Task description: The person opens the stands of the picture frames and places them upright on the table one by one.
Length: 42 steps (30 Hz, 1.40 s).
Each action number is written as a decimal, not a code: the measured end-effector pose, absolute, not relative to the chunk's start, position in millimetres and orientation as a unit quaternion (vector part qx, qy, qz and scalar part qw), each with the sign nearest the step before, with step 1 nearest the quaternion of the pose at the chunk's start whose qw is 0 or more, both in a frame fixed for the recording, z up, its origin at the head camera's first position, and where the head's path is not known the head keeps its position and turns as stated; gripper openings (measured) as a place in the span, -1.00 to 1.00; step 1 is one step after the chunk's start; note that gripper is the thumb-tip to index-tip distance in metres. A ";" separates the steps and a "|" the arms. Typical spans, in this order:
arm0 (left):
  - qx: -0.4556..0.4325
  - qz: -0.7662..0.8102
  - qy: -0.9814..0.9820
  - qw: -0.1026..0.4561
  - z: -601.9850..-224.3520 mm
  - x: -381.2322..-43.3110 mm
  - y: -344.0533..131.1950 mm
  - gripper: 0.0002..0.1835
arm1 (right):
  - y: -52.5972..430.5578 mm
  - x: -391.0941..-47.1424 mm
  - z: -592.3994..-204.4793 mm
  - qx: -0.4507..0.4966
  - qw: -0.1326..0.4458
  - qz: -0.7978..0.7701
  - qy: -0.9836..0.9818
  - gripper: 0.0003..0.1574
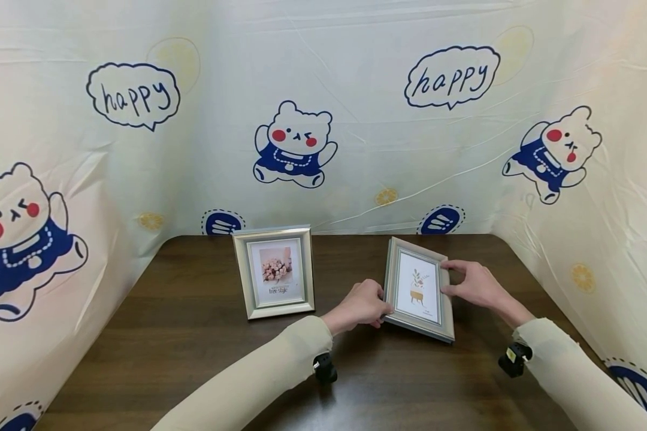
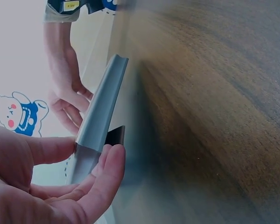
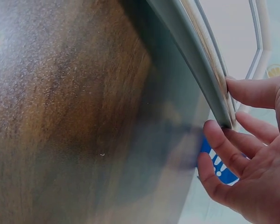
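A silver-edged picture frame (image 1: pixel 417 288) with a potted-plant print is held tilted, face up, above the right part of the table. My left hand (image 1: pixel 358 305) pinches its lower left corner; in the left wrist view the thumb lies on the front side and the fingers (image 2: pixel 109 170) reach behind. A small dark piece (image 2: pixel 115 136) sticks out from the frame's back there. On the right edge, toward the top, my right hand (image 1: pixel 477 284) holds the frame, thumb (image 3: pixel 252 91) against the front rim and fingertips at the back edge.
Another picture frame (image 1: pixel 307 269), with a pink bouquet print, stands upright left of my left hand. Dark brown wood makes up the tabletop (image 1: pixel 194 359). A pale cloth (image 1: pixel 372 149) with printed bears hangs round its back and sides. Each sleeve carries a small black wrist camera (image 1: pixel 325 368).
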<state>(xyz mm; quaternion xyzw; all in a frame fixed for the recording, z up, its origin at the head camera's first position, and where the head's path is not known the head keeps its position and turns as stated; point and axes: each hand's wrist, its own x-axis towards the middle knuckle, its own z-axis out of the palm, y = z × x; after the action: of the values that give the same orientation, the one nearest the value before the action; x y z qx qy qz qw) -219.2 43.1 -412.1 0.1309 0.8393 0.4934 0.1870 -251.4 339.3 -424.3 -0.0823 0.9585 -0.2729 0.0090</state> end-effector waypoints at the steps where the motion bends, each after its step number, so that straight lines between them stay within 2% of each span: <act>1: 0.133 0.492 0.841 0.183 -411.6 -219.0 43.4 -0.82 | 339.4 -251.3 -423.9 -0.082 0.008 -0.273 0.959 -0.21; 12: 0.140 0.488 0.846 0.161 -403.4 -214.4 42.8 -0.88 | 339.8 -249.6 -419.3 -0.081 -0.008 -0.287 0.954 -0.22; 26: 0.146 0.486 0.850 0.142 -400.1 -215.0 39.6 -0.81 | 338.3 -247.2 -414.8 -0.089 -0.035 -0.291 0.952 -0.21; 42: 0.165 0.480 0.853 0.124 -393.6 -213.1 35.7 -0.87 | 337.3 -245.4 -409.8 -0.096 -0.052 -0.300 0.948 -0.22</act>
<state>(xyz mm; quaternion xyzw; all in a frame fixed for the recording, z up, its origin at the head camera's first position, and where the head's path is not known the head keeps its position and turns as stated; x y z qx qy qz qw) -213.1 35.7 -393.6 0.1645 0.8526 0.4801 0.1243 -245.4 337.3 -409.8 -0.0962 0.9478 -0.2996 -0.0520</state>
